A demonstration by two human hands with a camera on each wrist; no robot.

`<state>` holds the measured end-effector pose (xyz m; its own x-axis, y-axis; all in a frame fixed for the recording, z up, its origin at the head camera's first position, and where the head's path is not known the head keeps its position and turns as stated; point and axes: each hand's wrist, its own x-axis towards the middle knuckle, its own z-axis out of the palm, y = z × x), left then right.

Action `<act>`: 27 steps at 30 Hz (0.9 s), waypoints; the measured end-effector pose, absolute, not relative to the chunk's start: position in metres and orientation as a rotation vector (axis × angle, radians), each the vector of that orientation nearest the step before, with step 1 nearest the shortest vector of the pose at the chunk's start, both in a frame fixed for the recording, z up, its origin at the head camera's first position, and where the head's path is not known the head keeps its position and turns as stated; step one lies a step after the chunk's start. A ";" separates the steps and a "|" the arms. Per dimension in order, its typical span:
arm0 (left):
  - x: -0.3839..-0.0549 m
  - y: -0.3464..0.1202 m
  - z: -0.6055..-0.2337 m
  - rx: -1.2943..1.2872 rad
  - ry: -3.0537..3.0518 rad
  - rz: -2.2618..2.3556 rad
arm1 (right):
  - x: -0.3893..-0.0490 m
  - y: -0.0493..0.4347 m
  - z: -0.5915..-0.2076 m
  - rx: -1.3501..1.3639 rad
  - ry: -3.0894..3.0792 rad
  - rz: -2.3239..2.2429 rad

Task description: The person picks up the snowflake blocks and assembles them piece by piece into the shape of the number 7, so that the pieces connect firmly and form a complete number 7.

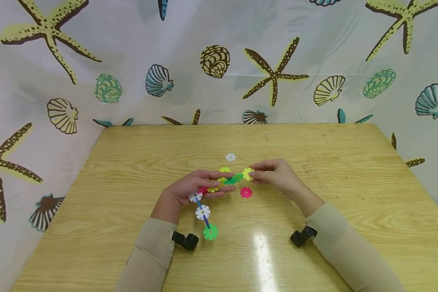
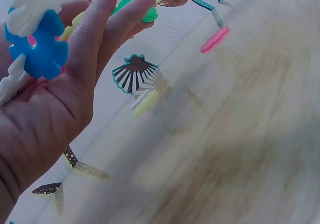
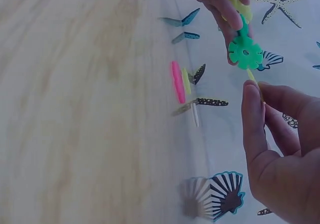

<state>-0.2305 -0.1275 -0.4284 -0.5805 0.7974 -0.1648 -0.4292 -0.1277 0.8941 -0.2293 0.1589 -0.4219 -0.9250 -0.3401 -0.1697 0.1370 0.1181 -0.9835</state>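
Observation:
A chain of slotted plastic snowflake discs runs through my left hand [image 1: 191, 185], which grips it between thumb and fingers. From the palm side hang white discs [image 1: 202, 212], dark blue ones seen edge-on and a green end disc [image 1: 210, 232]. Pink and yellow discs [image 1: 213, 189] are partly covered by the fingers. Beyond the fingertips the chain ends in a green disc [image 3: 245, 52]. My right hand [image 1: 279, 177] pinches a yellow disc [image 1: 247, 174] by thumb and fingers, its edge right at the rim of that green disc in the right wrist view.
Loose on the wooden table [image 1: 131, 154] lie a pink disc [image 1: 246, 192] below the hands, a yellow disc [image 1: 224, 169] just behind the left fingers and a white disc [image 1: 230, 157] farther back. A shell-and-starfish patterned cloth [image 1: 190, 32] stands behind the table.

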 end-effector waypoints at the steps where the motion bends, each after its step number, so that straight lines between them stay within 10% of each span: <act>1: -0.230 -0.128 -0.428 0.456 1.276 1.827 | -0.229 0.159 -0.421 -0.195 2.040 -1.870; 27: -0.229 -0.111 -0.434 0.508 1.415 1.770 | -0.222 0.166 -0.431 0.011 1.750 -2.008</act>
